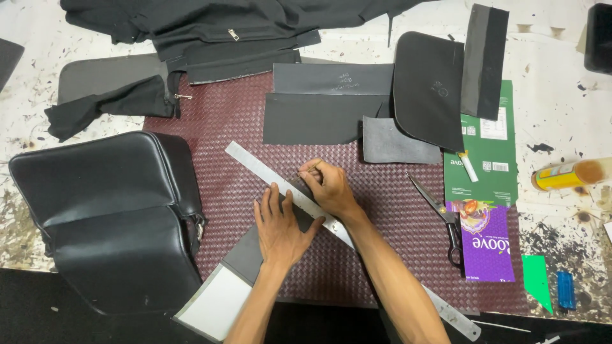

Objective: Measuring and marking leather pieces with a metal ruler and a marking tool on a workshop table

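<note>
Marking step, by the look of it. Left hand [280, 226] lies flat, fingers spread, pinning the long steel ruler [290, 194] down across a dark grey leather piece [252, 255]. That piece sits on the maroon woven mat [382, 255], near the front table edge, with a white-backed panel [213, 306] just beside its lower corner. Right hand [328, 185] rests at the ruler's far edge, fingers pinched together, probably on a thin marking tool; too small to be sure what it is.

Judgement: a line is being drawn or scored along the ruler. Next move calls for steady downward pressure from the left hand so the ruler doesn't slip, and a clean pull along the edge.

Containers: black leather bag [108, 216] at left, closed, contents hidden. Yellow glue bottle [567, 173] lies on its side at right, capped end unclear.

Scissors [440, 213] lie well apart on the right, next to green and purple cartons [488, 204]. More cut grey pieces [325, 114] sit beyond the hands.
</note>
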